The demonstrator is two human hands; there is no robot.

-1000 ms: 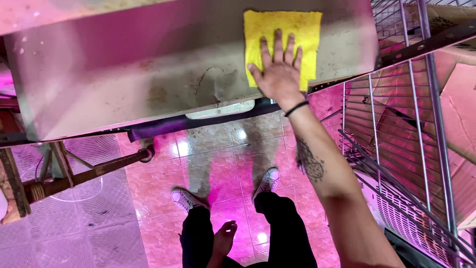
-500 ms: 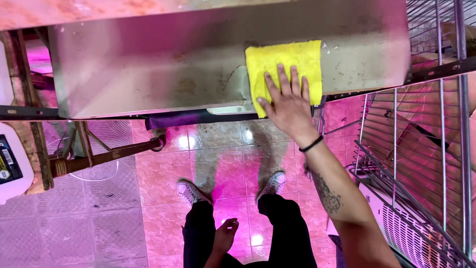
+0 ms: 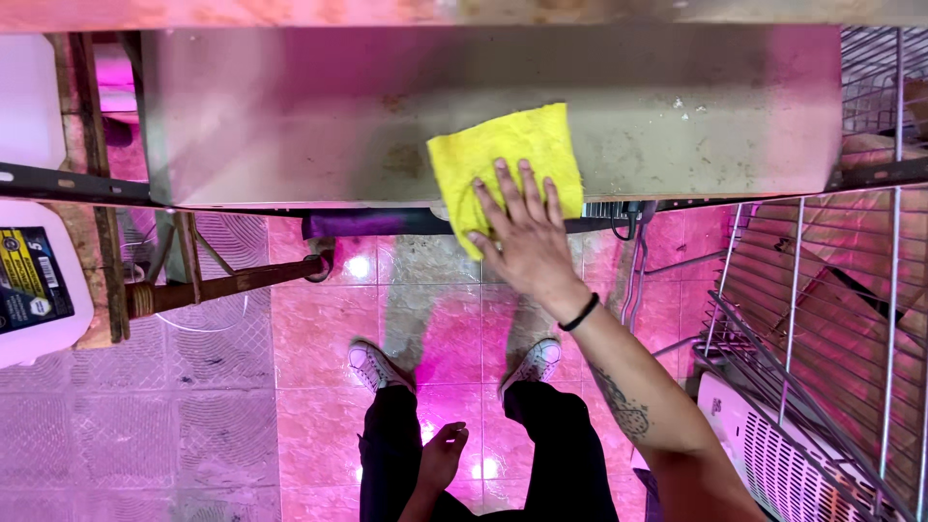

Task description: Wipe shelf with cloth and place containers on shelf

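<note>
My right hand (image 3: 527, 237) lies flat on a yellow cloth (image 3: 503, 159), fingers spread and pressed down on it, nothing pinched in that grip. The cloth sits on the near edge of a grey metal bench (image 3: 290, 116), its lower corner hanging just over the rim. The bench surface around it is stained and speckled. My left hand (image 3: 440, 459) hangs loose by my thigh, fingers gently curled and holding nothing. Below, my two white shoes (image 3: 372, 365) stand on glossy pink floor tiles (image 3: 309, 329). A wire rack (image 3: 822, 319) stands to my right, and a white plastic jug (image 3: 34, 280) sits at the far left.
</note>
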